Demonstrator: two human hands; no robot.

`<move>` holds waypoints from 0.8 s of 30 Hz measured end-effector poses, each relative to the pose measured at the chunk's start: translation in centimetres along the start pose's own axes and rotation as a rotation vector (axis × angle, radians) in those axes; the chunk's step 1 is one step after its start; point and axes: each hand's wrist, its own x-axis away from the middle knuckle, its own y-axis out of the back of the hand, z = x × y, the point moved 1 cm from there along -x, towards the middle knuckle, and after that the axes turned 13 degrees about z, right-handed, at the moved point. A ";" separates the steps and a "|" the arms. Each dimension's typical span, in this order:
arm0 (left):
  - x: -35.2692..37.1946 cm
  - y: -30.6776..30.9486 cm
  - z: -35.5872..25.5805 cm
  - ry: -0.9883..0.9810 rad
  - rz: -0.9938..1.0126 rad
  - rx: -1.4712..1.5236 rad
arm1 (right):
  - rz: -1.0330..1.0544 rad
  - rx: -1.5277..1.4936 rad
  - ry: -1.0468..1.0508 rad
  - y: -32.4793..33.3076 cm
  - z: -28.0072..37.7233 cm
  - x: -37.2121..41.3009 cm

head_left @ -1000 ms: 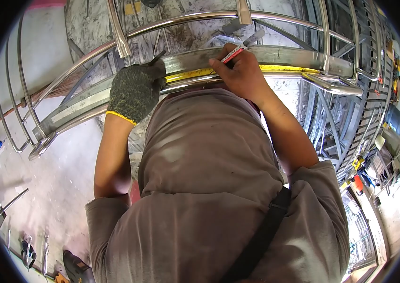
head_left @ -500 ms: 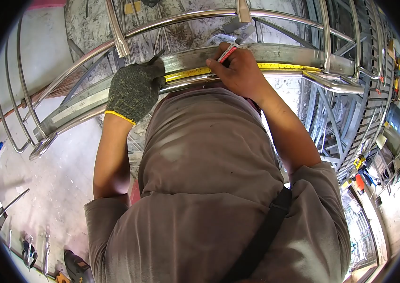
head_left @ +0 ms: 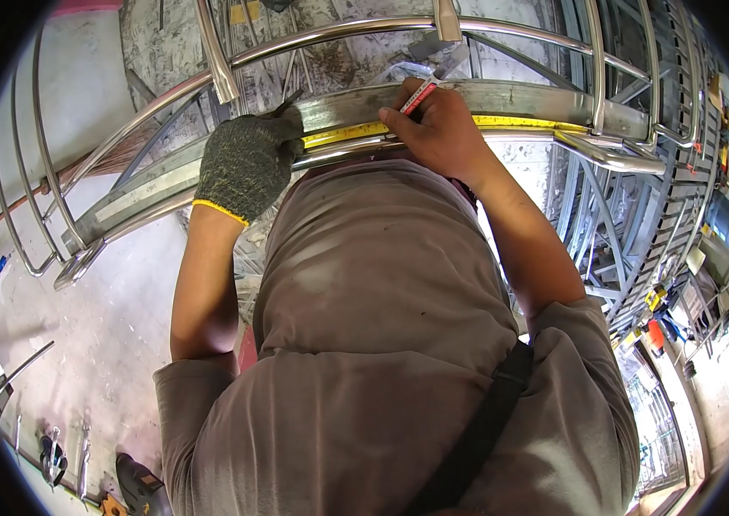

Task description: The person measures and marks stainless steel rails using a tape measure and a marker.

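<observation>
A dark grey knit glove with a yellow cuff covers my left hand (head_left: 246, 168). Its fingers close over the left end of a yellow tape measure blade (head_left: 347, 134), and a thin dark piece (head_left: 289, 102) juts out above them. The blade stretches to the right along a flat grey metal bar (head_left: 347, 105), beside a shiny round tube (head_left: 343, 153). My bare right hand (head_left: 440, 129) pinches a red and white pen (head_left: 418, 96), its upper end slanting up to the right. The pen's tip is hidden under the fingers, close over the bar and tape.
Bent shiny tubes form a curved railing frame (head_left: 338, 33) beyond my hands, with upright bars at both sides. Metal lengths (head_left: 609, 224) lie stacked at the right. Several hand tools (head_left: 55, 460) lie at the lower left, near a dark shoe (head_left: 141, 486).
The pen in my right hand has tilted slightly more upright. My left hand stays on the tape in nearly the same place.
</observation>
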 end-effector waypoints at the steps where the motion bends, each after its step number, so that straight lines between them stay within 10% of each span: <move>1: 0.0 0.0 0.0 0.000 -0.002 0.002 | -0.002 0.008 -0.003 0.0 0.1 0.0; 24: 0.9 0.6 0.7 -0.334 -0.039 0.006 | -0.106 -0.207 -0.005 1.5 0.4 1.0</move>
